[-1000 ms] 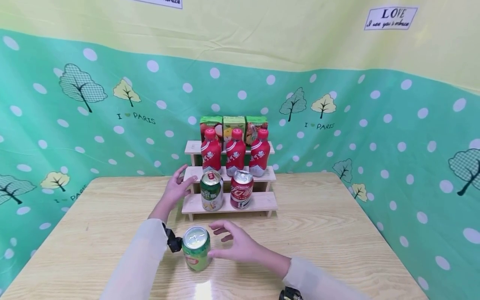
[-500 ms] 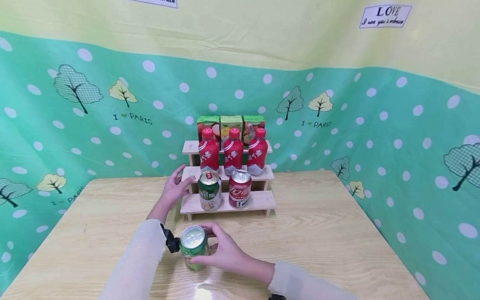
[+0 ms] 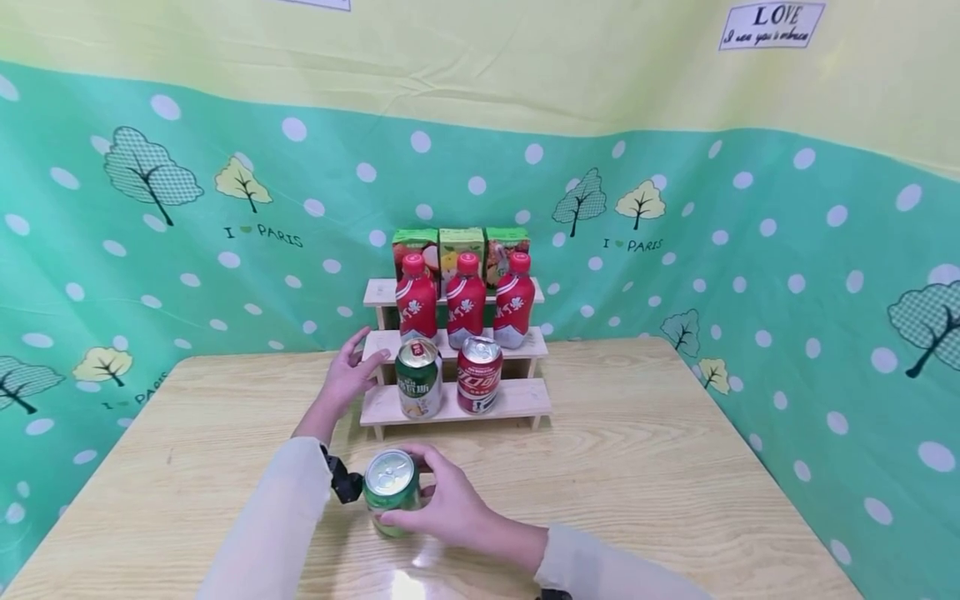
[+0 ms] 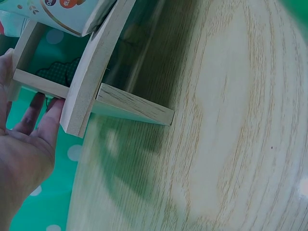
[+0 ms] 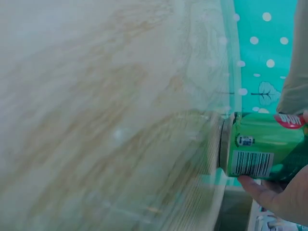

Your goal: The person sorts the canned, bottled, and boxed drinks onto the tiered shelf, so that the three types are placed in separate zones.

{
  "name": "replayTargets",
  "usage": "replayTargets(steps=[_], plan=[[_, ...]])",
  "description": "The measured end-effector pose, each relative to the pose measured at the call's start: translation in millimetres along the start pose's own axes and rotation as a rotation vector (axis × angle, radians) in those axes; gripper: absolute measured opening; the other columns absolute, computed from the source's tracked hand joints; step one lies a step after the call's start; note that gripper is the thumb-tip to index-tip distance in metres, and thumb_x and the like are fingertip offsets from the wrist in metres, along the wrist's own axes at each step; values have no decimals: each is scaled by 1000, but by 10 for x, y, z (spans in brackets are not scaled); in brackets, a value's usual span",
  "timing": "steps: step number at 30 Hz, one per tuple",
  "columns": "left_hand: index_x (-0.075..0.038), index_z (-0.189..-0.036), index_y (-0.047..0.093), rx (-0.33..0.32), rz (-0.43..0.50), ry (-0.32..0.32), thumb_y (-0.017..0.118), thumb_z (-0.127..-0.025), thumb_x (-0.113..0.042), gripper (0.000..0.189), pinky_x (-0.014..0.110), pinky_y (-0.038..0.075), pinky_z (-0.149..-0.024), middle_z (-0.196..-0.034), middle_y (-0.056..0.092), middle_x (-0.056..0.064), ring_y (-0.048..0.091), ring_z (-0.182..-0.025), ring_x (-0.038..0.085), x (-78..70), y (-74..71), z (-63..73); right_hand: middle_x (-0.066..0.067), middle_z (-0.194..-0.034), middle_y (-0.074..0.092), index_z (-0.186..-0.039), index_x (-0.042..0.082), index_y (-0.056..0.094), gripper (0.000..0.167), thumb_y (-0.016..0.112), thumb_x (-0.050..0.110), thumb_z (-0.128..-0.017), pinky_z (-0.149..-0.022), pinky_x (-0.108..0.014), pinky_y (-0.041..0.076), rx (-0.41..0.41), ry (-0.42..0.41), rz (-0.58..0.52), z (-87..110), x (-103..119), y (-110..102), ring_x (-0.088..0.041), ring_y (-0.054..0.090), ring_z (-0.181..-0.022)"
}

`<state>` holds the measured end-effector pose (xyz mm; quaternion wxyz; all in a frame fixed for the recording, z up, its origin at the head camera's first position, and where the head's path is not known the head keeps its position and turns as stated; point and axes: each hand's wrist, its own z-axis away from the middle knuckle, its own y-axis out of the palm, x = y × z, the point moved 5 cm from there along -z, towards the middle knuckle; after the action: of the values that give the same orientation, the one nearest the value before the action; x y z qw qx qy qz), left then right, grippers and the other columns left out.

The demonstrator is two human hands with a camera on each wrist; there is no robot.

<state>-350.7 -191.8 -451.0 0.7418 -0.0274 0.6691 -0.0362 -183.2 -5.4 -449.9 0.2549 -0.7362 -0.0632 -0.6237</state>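
Observation:
My right hand (image 3: 450, 504) grips a green drink can (image 3: 392, 479) from its right side, thumb in front and fingers behind. The can is upright, low over the front of the table. In the right wrist view its barcode shows on the green can wall (image 5: 269, 144). My left hand (image 3: 347, 379) is at the left end of a three-tier wooden rack (image 3: 450, 414), thumb and fingers spread. In the left wrist view its fingertips are right at the wooden side bar (image 4: 41, 83). A dark green and white can (image 3: 420, 387) and a red can (image 3: 480, 379) stand on the lowest tier.
Red bottles (image 3: 465, 304) stand in a row on the middle tier, with juice cartons (image 3: 461, 250) behind them on top. The wooden table (image 3: 637, 467) meets a green and yellow patterned cloth (image 3: 330, 150) at its back and right.
My right hand has moved left to the green can and its fingers have closed round it. The can has shifted only slightly. My left hand stays at the rack's left end.

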Motion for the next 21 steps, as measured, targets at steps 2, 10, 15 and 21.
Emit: replayTargets(steps=[2,10,15,21], plan=[[-31,-150,13,-1,3,-2,63,-87,-40,81,53,38,-106,-154,19,21,35,-135,39,-5,3,2,10,-118,56,-132,23,46,76,84,26,-67,-79,-20,53,9,-9,11,10,3,-37,-4,52,-107],[-32,-150,12,6,7,-6,63,-88,-38,81,52,38,-107,-154,19,21,34,-136,39,-2,20,13,8,-120,57,-132,23,46,75,84,27,-67,-82,-21,54,41,4,34,63,-43,-253,-8,53,-109],[-31,-150,14,3,4,-7,64,-87,-39,81,52,39,-106,-153,23,21,36,-135,39,1,15,8,5,-123,56,-134,22,44,78,84,29,-67,-86,-22,53,40,-11,75,86,-4,-466,-11,54,-111],[-30,-150,14,5,15,0,64,-87,-38,80,53,39,-106,-151,26,21,38,-133,38,-4,1,3,2,-129,54,-136,22,42,81,84,30,-67,-89,-25,53,9,-8,137,104,66,-775,-16,55,-113]])
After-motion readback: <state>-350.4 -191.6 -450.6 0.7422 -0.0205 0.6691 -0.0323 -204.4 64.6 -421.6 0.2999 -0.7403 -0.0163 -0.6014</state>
